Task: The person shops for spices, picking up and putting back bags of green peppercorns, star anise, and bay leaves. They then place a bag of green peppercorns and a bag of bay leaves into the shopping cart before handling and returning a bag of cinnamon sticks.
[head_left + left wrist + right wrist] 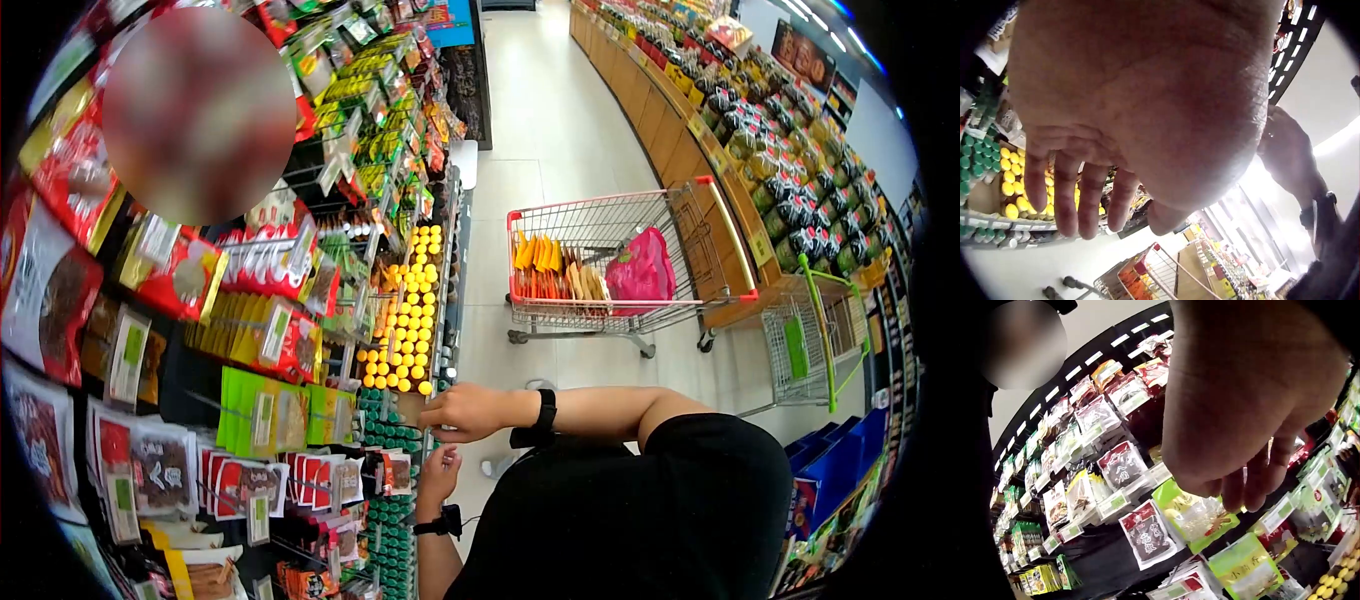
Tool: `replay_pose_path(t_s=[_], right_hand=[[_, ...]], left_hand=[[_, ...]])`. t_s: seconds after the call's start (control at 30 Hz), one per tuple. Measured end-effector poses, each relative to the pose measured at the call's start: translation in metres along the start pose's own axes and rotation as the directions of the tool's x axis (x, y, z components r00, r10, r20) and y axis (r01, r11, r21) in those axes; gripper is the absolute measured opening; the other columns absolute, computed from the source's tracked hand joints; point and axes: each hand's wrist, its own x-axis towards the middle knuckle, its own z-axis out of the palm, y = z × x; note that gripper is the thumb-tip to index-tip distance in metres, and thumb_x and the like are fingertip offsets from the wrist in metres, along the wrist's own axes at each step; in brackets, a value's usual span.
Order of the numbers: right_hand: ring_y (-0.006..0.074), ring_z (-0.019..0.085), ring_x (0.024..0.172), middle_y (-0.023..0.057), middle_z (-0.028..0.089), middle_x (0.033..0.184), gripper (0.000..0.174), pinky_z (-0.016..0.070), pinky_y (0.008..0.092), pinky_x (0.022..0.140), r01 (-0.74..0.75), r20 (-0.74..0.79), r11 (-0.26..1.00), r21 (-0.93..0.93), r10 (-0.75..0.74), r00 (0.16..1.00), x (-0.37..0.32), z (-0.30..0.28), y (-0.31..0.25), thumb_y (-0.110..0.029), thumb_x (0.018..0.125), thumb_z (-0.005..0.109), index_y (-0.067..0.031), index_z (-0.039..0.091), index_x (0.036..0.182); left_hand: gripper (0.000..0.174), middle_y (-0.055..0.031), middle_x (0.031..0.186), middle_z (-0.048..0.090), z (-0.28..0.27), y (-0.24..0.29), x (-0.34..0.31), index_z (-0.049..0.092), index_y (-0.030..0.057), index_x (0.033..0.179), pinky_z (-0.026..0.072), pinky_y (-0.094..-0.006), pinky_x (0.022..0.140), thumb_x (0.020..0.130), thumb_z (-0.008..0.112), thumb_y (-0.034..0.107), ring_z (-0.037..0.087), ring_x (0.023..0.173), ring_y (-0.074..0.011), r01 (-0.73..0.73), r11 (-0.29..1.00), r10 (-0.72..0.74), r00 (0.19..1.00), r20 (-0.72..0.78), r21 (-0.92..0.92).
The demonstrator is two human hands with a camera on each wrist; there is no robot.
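Note:
My right hand is held out over the edge of the shelf, near rows of yellow-capped bottles. Its fingers bend loosely, and nothing shows in its grasp. Just below it in the head view, my left hand is raised beside green-capped bottles. In the left wrist view the left hand's fingers hang relaxed and spread a little, holding nothing. The right wrist view shows the right hand in front of hanging packets, among them a green-edged packet; its fingertips are partly hidden.
Hanging food packets fill the rack on the left. In the aisle stands a shopping cart holding orange packets and a pink bag. A second cart with a green handle is at the right, by shelves of jars.

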Motion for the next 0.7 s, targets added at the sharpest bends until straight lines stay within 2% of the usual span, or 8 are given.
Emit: replay_pose_path(t_s=[0.27,0.33,0.4,0.47,0.53,0.6,0.67,0.7], right_hand=[[0.0368,0.063,0.08,0.0125,0.062,0.086,0.016,0.0503,0.0489,0.064,-0.014,-0.01,0.998,0.059,0.015,1.0,-0.048,-0.057,0.085,-0.022,0.086,0.059,-0.0089,0.056,0.094],[0.0373,0.063,0.08,0.0129,0.064,0.088,0.016,0.0503,0.0492,0.064,-0.057,-0.049,0.995,0.085,0.061,0.997,-0.069,-0.08,0.119,-0.022,0.086,0.06,-0.0086,0.056,0.093],[0.0371,0.064,0.084,0.0138,0.066,0.092,0.02,0.051,0.0483,0.068,-0.141,-0.079,0.977,0.161,0.155,0.985,-0.096,-0.093,0.18,-0.021,0.086,0.061,-0.0091,0.058,0.101],[0.0364,0.065,0.085,0.014,0.067,0.093,0.023,0.0513,0.0475,0.07,-0.228,-0.134,0.927,0.299,0.277,0.951,-0.133,-0.108,0.236,-0.02,0.086,0.06,-0.01,0.06,0.107],[0.0351,0.066,0.086,0.014,0.068,0.094,0.03,0.0514,0.0463,0.073,-0.477,-0.07,0.822,0.31,0.52,0.851,-0.169,-0.14,0.283,-0.018,0.086,0.061,-0.0101,0.059,0.115],[0.035,0.066,0.085,0.0154,0.068,0.093,0.03,0.0513,0.0456,0.073,-0.574,-0.145,0.771,0.277,0.624,0.768,-0.212,-0.134,0.352,-0.017,0.084,0.06,-0.0057,0.06,0.113],[0.0363,0.065,0.085,0.0183,0.067,0.094,0.029,0.0513,0.0451,0.075,-0.663,-0.24,0.539,0.52,0.837,0.493,-0.253,-0.104,0.422,-0.016,0.082,0.06,-0.0013,0.061,0.107],[0.0375,0.064,0.087,0.0201,0.066,0.094,0.028,0.0511,0.0456,0.076,-0.71,-0.255,0.484,0.512,0.874,0.413,-0.269,-0.107,0.436,-0.016,0.082,0.06,0.0001,0.061,0.105]], left_hand=[[0.029,-0.0112,0.096,0.069,0.057,0.023,0.037,0.063,0.0037,0.112,0.0528,-0.0318,0.073,0.089,0.066,0.021,0.066,0.081,-0.02,0.156,0.987,-0.157,0.987,0.038,0.029],[0.028,-0.0109,0.096,0.069,0.084,0.038,0.05,0.064,0.0036,0.111,0.0529,-0.0313,0.072,0.09,0.066,0.022,0.066,0.081,-0.0196,0.201,0.978,-0.204,0.976,0.07,0.053],[0.028,-0.0105,0.095,0.069,0.114,0.066,0.079,0.064,0.0037,0.111,0.053,-0.032,0.072,0.09,0.066,0.022,0.066,0.081,-0.0195,0.23,0.965,-0.243,0.965,0.101,0.123],[0.029,-0.0107,0.097,0.068,0.146,0.107,0.108,0.063,0.0028,0.113,0.0528,-0.034,0.075,0.09,0.066,0.021,0.066,0.084,-0.0213,0.263,0.964,-0.267,0.955,0.127,0.043],[0.029,-0.0113,0.099,0.068,0.177,0.133,0.129,0.062,0.0026,0.113,0.0526,-0.0348,0.077,0.09,0.065,0.02,0.066,0.086,-0.0221,0.299,0.954,-0.296,0.939,0.172,0.012],[0.031,-0.0123,0.102,0.067,0.199,0.154,0.145,0.062,0.0027,0.114,0.0522,-0.0345,0.078,0.09,0.065,0.021,0.066,0.087,-0.0229,0.209,0.976,-0.219,0.951,0.217,0.067],[0.032,-0.0085,0.104,0.067,0.207,0.174,0.152,0.061,0.005,0.118,0.0512,-0.0334,0.077,0.092,0.065,0.023,0.064,0.09,-0.0196,0.24,0.967,-0.255,0.923,0.287,0.087],[0.032,-0.0085,0.105,0.067,0.209,0.18,0.156,0.061,0.0051,0.118,0.0512,-0.0334,0.077,0.092,0.065,0.023,0.064,0.091,-0.0197,0.271,0.959,-0.283,0.906,0.315,0.083]])
